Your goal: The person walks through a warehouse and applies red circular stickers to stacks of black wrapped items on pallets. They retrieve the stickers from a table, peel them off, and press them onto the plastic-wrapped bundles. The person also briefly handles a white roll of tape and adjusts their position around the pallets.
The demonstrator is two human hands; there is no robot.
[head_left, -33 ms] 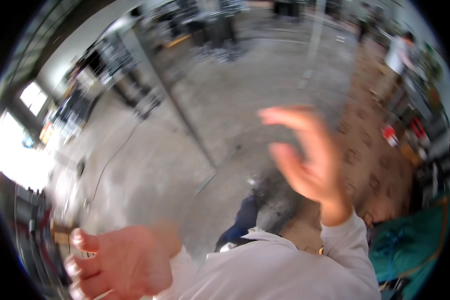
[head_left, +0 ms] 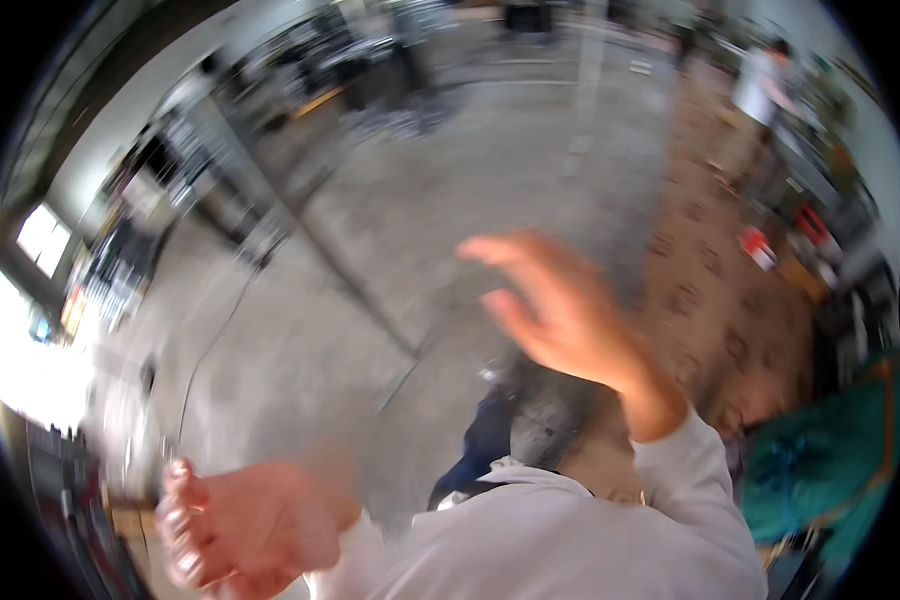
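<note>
Out in front of my body, my right hand [head_left: 560, 310] is raised over the floor. Its thumb and fingers are apart and slightly bent, with nothing between them. Lower at the left, my left hand [head_left: 255, 525] has its palm turned up and its fingers loosely curled, blurred by motion. I see no object in it. Both hands are bare and stick out of the sleeves of a pale top [head_left: 530, 530]. Neither one touches anything around it.
A grey post [head_left: 320, 245] rises from the concrete floor [head_left: 270, 360]. Brown sheeting [head_left: 715, 300] covers the floor at right, where another person [head_left: 755, 105] stands by a bench. A green cover [head_left: 820, 460] lies close at right. Dark equipment [head_left: 60, 490] stands at left; a cable [head_left: 210, 345] crosses the floor.
The surroundings have shifted left in the view. My right hand has swung left and tilted lower. The left hand's fingers have drawn closer together.
</note>
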